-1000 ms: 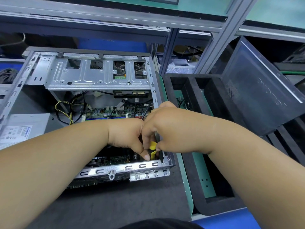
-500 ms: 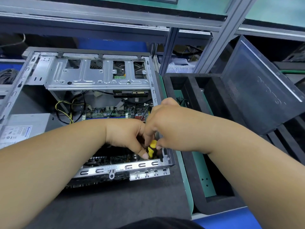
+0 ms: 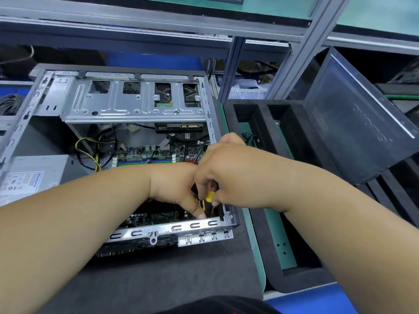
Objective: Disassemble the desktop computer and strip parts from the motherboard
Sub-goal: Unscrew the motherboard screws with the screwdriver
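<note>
right hand (image 3: 229, 175) grips screwdriver (image 3: 208, 199) from above, shaft near upright into motherboard (image 3: 147, 155) corner by case (image 3: 210, 123) wall; left hand (image 3: 179, 191) pinches it low

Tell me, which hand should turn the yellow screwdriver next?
Probably the right hand: its fingers curl around the top of the yellow screwdriver, so its grip looks ready to twist. The left hand reaches lower, steadying near the tip by the case rim.
</note>
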`<action>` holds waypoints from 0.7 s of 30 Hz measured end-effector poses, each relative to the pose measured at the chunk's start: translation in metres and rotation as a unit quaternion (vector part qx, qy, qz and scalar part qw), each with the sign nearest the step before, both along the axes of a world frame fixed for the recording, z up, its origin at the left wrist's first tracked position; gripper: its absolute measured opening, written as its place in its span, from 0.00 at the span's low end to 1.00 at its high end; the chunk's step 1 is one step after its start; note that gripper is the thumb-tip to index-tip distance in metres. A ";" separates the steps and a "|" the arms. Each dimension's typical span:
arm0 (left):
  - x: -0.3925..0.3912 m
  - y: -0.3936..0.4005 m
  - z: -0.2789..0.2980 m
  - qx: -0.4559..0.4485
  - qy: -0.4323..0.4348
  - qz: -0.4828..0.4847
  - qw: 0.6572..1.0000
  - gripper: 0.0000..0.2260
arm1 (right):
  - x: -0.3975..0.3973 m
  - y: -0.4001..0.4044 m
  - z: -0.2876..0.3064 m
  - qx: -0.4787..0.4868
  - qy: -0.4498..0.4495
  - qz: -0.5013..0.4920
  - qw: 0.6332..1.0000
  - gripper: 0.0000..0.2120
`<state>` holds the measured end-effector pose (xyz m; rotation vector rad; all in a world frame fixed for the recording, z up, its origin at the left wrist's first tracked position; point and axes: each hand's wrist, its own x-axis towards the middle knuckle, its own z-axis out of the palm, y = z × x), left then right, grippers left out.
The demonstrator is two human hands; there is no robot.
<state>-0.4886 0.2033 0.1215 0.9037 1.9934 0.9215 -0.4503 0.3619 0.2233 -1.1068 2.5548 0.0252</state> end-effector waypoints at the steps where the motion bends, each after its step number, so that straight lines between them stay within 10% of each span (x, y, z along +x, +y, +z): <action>1: 0.000 -0.002 0.000 0.000 -0.007 0.005 1.000 0.14 | -0.001 0.000 -0.001 0.008 0.004 0.006 1.000 0.10; 21: -0.002 -0.004 0.006 0.025 -0.056 0.005 0.998 0.10 | -0.001 0.003 -0.003 0.011 -0.006 -0.015 1.000 0.10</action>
